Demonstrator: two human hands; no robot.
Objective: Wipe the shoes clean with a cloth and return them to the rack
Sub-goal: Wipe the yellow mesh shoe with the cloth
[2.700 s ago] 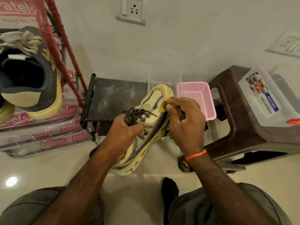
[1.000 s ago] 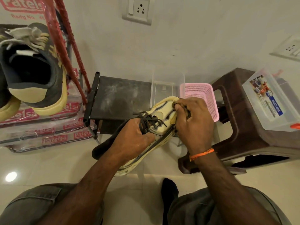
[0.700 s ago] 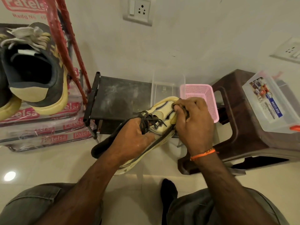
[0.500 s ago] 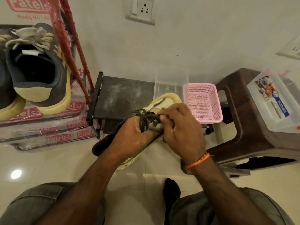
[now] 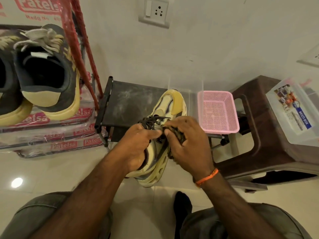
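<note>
A cream and yellow sneaker (image 5: 170, 104) with dark laces is held in front of me, toe pointing away. My left hand (image 5: 138, 144) grips it around the collar and heel. My right hand (image 5: 187, 144) holds a dark bunched cloth (image 5: 176, 133) and presses it against the shoe's side by the laces. A low black rack shelf (image 5: 127, 104) stands just beyond the shoe. A dark pair of sneakers with yellow soles (image 5: 46, 73) sits on a higher shelf at the left.
A pink mesh basket (image 5: 218, 111) sits on the rack's right end, next to a clear container (image 5: 185, 87). A brown plastic stool (image 5: 259, 135) carries a clear lidded box (image 5: 293, 112) at the right. Red rack poles (image 5: 81, 49) and wrapped packages (image 5: 51, 135) stand at the left.
My right hand with the cloth has slid from the toe back to the lace area. The shoe has turned more upright, and the toe cap now shows.
</note>
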